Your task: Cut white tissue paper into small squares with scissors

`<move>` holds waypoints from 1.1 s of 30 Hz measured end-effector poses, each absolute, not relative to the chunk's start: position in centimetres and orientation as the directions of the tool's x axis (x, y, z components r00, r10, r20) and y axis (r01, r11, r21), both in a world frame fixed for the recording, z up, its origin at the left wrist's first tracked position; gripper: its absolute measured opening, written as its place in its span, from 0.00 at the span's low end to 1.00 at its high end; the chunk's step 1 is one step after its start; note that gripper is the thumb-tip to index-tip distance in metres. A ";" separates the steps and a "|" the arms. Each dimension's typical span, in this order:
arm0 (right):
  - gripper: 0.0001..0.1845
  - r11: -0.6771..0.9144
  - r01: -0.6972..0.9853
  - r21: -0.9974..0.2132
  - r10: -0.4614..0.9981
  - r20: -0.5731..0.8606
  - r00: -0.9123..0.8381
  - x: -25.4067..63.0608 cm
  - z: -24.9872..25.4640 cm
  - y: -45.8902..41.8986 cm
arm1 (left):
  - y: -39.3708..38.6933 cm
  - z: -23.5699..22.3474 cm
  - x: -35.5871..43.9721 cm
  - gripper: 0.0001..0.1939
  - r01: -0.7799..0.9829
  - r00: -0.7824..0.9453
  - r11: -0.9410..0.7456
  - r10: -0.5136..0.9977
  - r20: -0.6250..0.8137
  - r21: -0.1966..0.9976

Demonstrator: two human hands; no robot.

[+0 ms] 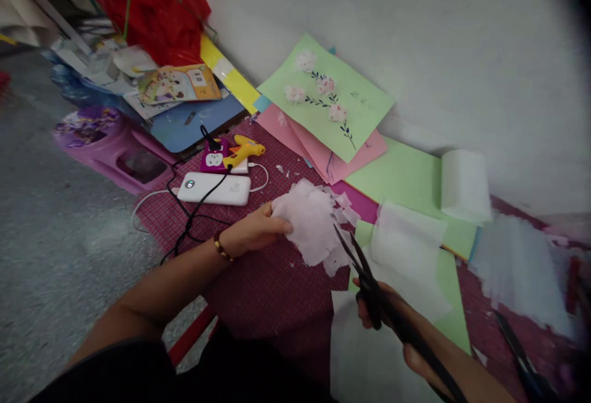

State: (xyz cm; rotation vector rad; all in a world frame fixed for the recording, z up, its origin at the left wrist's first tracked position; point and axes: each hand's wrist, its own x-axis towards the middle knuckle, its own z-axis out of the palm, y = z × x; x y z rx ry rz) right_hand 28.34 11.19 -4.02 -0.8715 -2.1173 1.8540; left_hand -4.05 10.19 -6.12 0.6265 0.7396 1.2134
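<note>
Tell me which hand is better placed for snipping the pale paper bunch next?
Probably the right hand: it holds the scissors, blades slightly apart and pointing toward the pale paper bunch. The left hand holds that bunch by its edge, so it looks better placed to steady it.

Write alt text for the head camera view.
A person's left hand holds a cluster of pale, papery pieces; the right hand holds slightly open black scissors. Beyond lies a green sheet decorated with pale blossoms.
</note>
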 end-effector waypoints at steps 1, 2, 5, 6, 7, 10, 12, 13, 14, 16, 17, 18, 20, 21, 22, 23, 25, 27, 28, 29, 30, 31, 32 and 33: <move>0.41 0.019 0.307 -0.952 0.522 -0.252 -0.815 28.5 -4.0 11.0 | 10.3 -6.2 -4.0 0.19 -0.614 0.167 0.230 0.973 -0.160 0.755; 0.41 -0.009 0.305 -0.952 0.497 -0.269 -0.825 28.5 -3.9 10.9 | 10.4 -6.2 -4.0 0.18 -0.629 0.161 0.223 0.975 -0.156 0.745; 0.37 -0.008 0.332 -0.943 0.450 -0.300 -0.841 28.4 -3.8 10.5 | 10.6 -6.4 -3.8 0.15 -0.648 0.148 0.207 0.978 -0.145 0.733; 0.36 -0.009 0.349 -0.937 0.439 -0.318 -0.841 28.3 -3.8 10.4 | 10.6 -6.4 -3.8 0.15 -0.652 0.141 0.198 0.980 -0.139 0.732; 0.35 -0.014 0.364 -0.931 0.429 -0.334 -0.839 28.3 -3.9 10.4 | 10.6 -6.4 -3.8 0.15 -0.659 0.130 0.184 0.983 -0.130 0.730; 0.34 -0.036 0.375 -0.926 0.412 -0.355 -0.839 28.1 -4.0 10.5 | 10.6 -6.2 -4.0 0.16 -0.674 0.092 0.134 0.991 -0.097 0.726; 0.34 -0.035 0.366 -0.930 0.397 -0.349 -0.849 28.1 -3.9 10.5 | 10.6 -6.1 -4.1 0.16 -0.650 0.073 0.111 0.994 -0.084 0.751; 0.34 -0.029 0.363 -0.931 0.388 -0.345 -0.855 28.0 -3.8 10.6 | 10.6 -6.1 -4.1 0.16 -0.622 0.069 0.108 0.994 -0.083 0.776; 0.34 -0.025 0.363 -0.931 0.384 -0.344 -0.857 27.9 -3.7 10.6 | 10.5 -6.1 -4.1 0.16 -0.584 0.066 0.109 0.994 -0.087 0.804; 0.34 -0.026 0.372 -0.928 0.397 -0.351 -0.848 27.6 -3.4 10.6 | 10.4 -6.2 -4.1 0.16 -0.492 0.058 0.131 0.991 -0.117 0.861; 0.33 -0.032 0.376 -0.926 0.412 -0.355 -0.839 27.4 -3.3 10.6 | 10.3 -6.2 -4.1 0.17 -0.441 0.057 0.152 0.988 -0.142 0.884; 0.32 -0.038 0.383 -0.923 0.425 -0.362 -0.830 27.2 -3.2 10.6 | 10.2 -6.3 -4.0 0.18 -0.391 0.060 0.179 0.984 -0.169 0.903; 0.32 -0.048 0.395 -0.917 0.439 -0.375 -0.817 26.8 -3.0 10.7 | 10.0 -6.2 -4.0 0.19 -0.303 0.070 0.231 0.973 -0.220 0.925; 0.32 -0.051 0.397 -0.916 0.442 -0.377 -0.814 26.7 -3.0 10.8 | 10.0 -6.1 -3.9 0.20 -0.269 0.081 0.248 0.969 -0.234 0.931; 0.33 -0.053 0.400 -0.915 0.445 -0.380 -0.811 26.5 -2.9 10.8 | 9.9 -6.1 -3.9 0.20 -0.244 0.095 0.255 0.966 -0.239 0.936; 0.33 -0.056 0.404 -0.913 0.447 -0.384 -0.808 26.4 -2.9 10.8 | 9.9 -6.0 -3.9 0.19 -0.225 0.111 0.259 0.965 -0.239 0.939; 0.33 -0.062 0.413 -0.908 0.451 -0.395 -0.800 26.2 -2.9 10.9 | 9.9 -5.9 -3.9 0.18 -0.200 0.138 0.259 0.962 -0.234 0.945; 0.31 -0.084 0.432 -0.898 0.465 -0.419 -0.780 26.0 -2.9 10.8 | 9.9 -5.9 -3.8 0.17 -0.187 0.162 0.257 0.960 -0.229 0.948; 0.29 -0.104 0.441 -0.891 0.476 -0.434 -0.765 25.9 -3.0 10.7 | 9.9 -6.0 -3.8 0.16 -0.183 0.168 0.259 0.959 -0.229 0.948; 0.28 -0.126 0.449 -0.885 0.491 -0.449 -0.746 25.7 -3.1 10.7 | 9.9 -6.0 -3.8 0.16 -0.184 0.169 0.259 0.959 -0.229 0.948; 0.27 -0.150 0.457 -0.877 0.506 -0.465 -0.726 25.6 -3.2 10.6 | 10.0 -6.0 -3.7 0.17 -0.192 0.167 0.259 0.959 -0.229 0.946; 0.27 -0.174 0.466 -0.867 0.516 -0.484 -0.707 25.5 -3.3 10.5 | 10.0 -6.1 -3.6 0.17 -0.206 0.164 0.259 0.960 -0.228 0.944; 0.27 -0.197 0.474 -0.858 0.521 -0.501 -0.691 25.5 -3.5 10.4 | 10.0 -6.1 -3.5 0.18 -0.227 0.161 0.260 0.960 -0.227 0.939; 0.27 -0.211 0.484 -0.850 0.525 -0.516 -0.677 25.4 -3.6 10.3 | 10.1 -6.1 -3.4 0.19 -0.256 0.158 0.262 0.961 -0.227 0.930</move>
